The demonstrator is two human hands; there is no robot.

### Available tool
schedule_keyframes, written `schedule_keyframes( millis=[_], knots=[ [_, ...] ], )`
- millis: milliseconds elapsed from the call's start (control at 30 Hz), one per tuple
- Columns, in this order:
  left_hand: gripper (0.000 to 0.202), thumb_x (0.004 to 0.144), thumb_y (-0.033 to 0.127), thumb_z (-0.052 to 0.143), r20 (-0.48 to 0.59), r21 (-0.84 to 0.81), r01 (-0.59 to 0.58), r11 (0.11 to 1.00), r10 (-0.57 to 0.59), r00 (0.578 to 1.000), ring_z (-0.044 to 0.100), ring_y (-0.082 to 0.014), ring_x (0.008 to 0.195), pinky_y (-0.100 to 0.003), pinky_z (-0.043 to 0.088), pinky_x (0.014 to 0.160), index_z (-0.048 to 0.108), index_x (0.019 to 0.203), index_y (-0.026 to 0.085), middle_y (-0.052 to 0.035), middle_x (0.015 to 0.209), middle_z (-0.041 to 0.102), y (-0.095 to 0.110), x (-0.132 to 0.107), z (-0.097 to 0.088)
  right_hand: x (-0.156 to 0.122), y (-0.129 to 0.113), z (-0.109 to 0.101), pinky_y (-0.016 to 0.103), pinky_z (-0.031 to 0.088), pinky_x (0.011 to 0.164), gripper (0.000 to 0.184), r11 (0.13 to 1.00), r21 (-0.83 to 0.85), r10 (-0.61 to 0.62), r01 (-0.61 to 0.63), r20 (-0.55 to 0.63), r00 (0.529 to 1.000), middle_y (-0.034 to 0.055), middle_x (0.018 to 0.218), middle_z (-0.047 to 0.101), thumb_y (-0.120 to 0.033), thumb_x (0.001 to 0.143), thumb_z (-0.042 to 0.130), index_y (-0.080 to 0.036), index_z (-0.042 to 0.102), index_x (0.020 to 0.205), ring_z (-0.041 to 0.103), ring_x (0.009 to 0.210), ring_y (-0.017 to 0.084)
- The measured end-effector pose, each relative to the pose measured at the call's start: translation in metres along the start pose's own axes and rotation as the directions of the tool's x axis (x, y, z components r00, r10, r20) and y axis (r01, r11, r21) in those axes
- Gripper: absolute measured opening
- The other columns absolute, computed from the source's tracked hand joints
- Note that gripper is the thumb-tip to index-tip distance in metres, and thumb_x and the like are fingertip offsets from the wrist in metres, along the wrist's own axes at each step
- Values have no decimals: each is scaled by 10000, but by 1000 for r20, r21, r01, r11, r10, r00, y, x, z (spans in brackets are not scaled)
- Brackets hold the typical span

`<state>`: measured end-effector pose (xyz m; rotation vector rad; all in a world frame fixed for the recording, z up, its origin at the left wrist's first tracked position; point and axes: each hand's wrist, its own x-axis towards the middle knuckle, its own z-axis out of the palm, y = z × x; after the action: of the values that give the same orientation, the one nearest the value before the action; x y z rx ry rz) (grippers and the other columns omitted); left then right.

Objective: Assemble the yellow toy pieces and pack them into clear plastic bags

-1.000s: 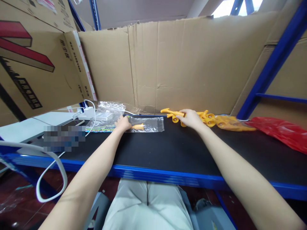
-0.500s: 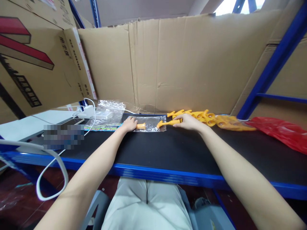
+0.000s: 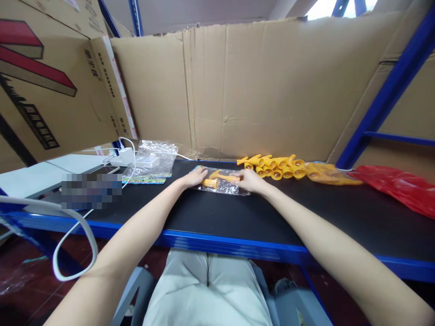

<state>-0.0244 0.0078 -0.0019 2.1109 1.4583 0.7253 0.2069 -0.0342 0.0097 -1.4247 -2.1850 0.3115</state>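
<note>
A clear plastic bag (image 3: 231, 189) lies on the black shelf top between my hands. My left hand (image 3: 196, 176) is closed over the bag's left end, fingertips partly hidden. A short yellow plastic piece with a flared end (image 3: 211, 183) lies at the bag beside that hand. My right hand (image 3: 252, 181) pinches the right end of a longer yellow hammer-shaped piece (image 3: 227, 177), whose head points left over or inside the bag; which of the two I cannot tell. Behind my right hand sits a pile of yellow funnel-ended pieces (image 3: 277, 166).
More yellow pieces fill a clear bag (image 3: 331, 174), beside a red plastic bag (image 3: 396, 185) at right. To the left are clear packaging with colourful edges (image 3: 147, 165), a white charger (image 3: 125, 156) and a looping cable (image 3: 91, 242). Cardboard (image 3: 272, 90) walls the back; a blue rail (image 3: 234, 244) edges the front.
My right hand has moved left, bringing the hammer-shaped piece to the bag. The bag and my left hand have shifted slightly right and nearer, away from the colourful-edged packaging.
</note>
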Motion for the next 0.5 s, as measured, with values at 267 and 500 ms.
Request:
schedule_keyframes(
  millis=[267, 500],
  knots=[
    [539, 887, 471, 181, 88, -389, 98, 916, -69, 994, 406, -160, 1201, -250, 331, 947, 397, 1276, 165, -87, 1305, 441, -1, 1, 1, 1, -3, 0, 267, 463, 702, 407, 996, 84, -39, 34, 53, 998, 82, 860, 670, -187, 657, 615, -91, 633, 1052, 606, 774, 192],
    [589, 890, 476, 117, 146, -426, 61, 902, 2, 989, 317, -183, 1259, -307, 238, 1020, 332, 1312, 126, -109, 1338, 381, 6, 0, 1, 12, 7, 12, 316, 456, 775, 323, 983, 158, -80, 90, -70, 994, 119, 877, 657, -149, 612, 661, -85, 663, 929, 600, 861, 234]
  ],
)
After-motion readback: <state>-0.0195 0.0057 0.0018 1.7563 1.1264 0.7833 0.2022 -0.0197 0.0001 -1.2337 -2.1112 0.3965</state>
